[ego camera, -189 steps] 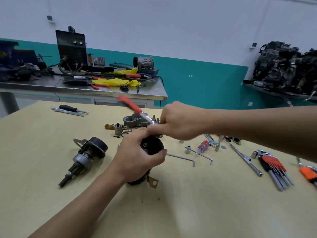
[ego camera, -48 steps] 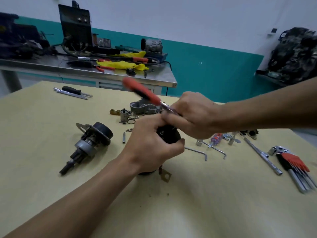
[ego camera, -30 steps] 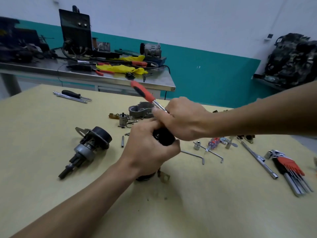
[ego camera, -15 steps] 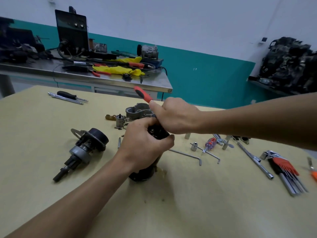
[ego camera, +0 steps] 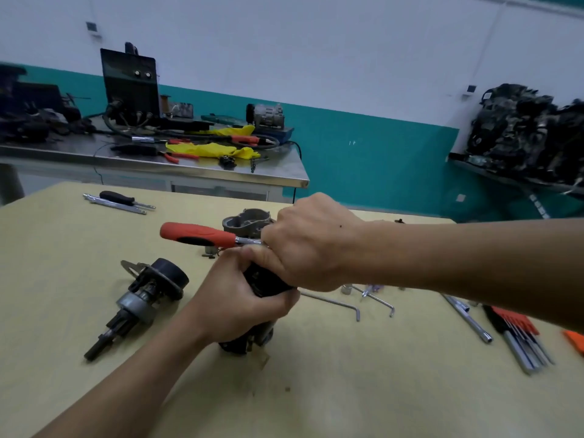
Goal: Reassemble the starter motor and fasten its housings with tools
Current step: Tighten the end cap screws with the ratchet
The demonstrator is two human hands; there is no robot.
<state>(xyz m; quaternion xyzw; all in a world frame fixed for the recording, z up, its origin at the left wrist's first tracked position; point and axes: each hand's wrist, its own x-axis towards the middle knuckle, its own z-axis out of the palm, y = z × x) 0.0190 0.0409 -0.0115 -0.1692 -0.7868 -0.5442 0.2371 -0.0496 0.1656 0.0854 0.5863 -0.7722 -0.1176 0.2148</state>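
Worktop [ego camera: 347, 390], left to right. Drive assembly [ego camera: 148, 298] lying at 9 o'clock of motor body [ego camera: 268, 281], apart. Left hand [ego camera: 240, 305]: grip wrapped round black motor body, which stands on end near worktop centre. Ratchet [ego camera: 199, 235]: red handle points to 9 o'clock, head hidden. Right hand [ego camera: 313, 245]: grip closed over ratchet head atop motor body. Grey housing [ego camera: 249, 219] at 12 o'clock, behind. Hex key set [ego camera: 518, 336] at 3 o'clock, well apart.

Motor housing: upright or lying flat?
Upright: motor housing stands on end on table, left hand gripping its side, right hand holding ratchet atop.
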